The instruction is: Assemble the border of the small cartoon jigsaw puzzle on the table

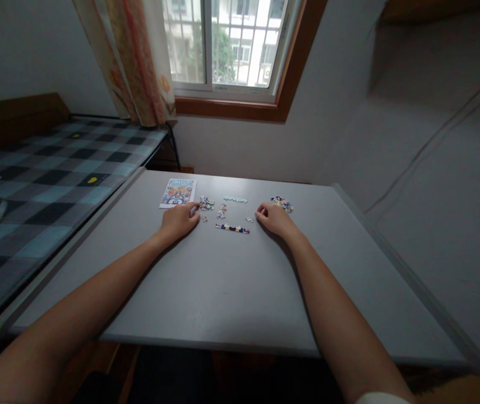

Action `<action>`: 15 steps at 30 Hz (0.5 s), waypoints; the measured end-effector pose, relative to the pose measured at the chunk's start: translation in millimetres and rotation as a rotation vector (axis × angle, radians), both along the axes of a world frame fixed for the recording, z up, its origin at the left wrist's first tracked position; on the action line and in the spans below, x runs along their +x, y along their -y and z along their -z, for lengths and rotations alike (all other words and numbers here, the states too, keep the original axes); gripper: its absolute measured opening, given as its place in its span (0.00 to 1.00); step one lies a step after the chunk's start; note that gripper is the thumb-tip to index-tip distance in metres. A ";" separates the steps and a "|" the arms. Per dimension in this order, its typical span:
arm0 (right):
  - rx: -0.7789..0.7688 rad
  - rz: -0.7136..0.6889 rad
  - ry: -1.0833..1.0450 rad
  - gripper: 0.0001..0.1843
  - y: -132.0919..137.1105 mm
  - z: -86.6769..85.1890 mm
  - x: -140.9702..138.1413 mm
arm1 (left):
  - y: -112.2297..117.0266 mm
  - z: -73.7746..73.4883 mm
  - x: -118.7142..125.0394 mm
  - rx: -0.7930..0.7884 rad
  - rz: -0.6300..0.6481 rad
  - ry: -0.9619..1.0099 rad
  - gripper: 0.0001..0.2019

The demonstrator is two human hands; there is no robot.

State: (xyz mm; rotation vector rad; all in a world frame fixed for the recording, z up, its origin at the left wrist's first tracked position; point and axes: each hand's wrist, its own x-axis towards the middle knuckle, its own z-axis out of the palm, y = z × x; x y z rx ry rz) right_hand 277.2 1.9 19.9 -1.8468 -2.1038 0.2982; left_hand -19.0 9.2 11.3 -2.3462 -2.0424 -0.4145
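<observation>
Jigsaw puzzle pieces lie on the table between and beyond my hands. My left hand (180, 220) rests at the left with curled fingers, close to a loose pile of pieces (207, 203); whatever is in its fingertips is too small to make out. My right hand (276, 219) is closed, thumb and fingers together, just right of a small loose piece (249, 220). Behind it sits another pile of pieces (282, 203). Between the hands are a joined dark and yellow strip (232, 228), a pale blue strip (235, 199) and a short upright section (222, 211).
A colourful picture sheet (178, 192) lies beyond my left hand on the white table (215, 292). To the left stands a bed with a checked cover (55, 179). A barred window (227, 45) and a patterned curtain (134, 62) are at the back.
</observation>
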 end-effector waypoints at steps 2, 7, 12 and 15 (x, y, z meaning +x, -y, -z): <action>-0.009 -0.003 0.010 0.08 -0.2 0.0 0.2 | 0.5 -1.0 0.2 0.000 0.014 0.002 0.20; -0.016 -0.010 0.008 0.09 -0.5 -0.3 0.3 | 1.6 -3.0 0.2 -0.015 0.019 0.008 0.20; -0.023 -0.008 0.013 0.09 -1.6 1.1 0.6 | 0.5 -1.1 -1.1 -0.017 0.023 0.002 0.20; -0.016 -0.012 0.016 0.09 -2.3 2.6 1.2 | 0.3 -0.4 -1.4 -0.011 0.016 -0.001 0.20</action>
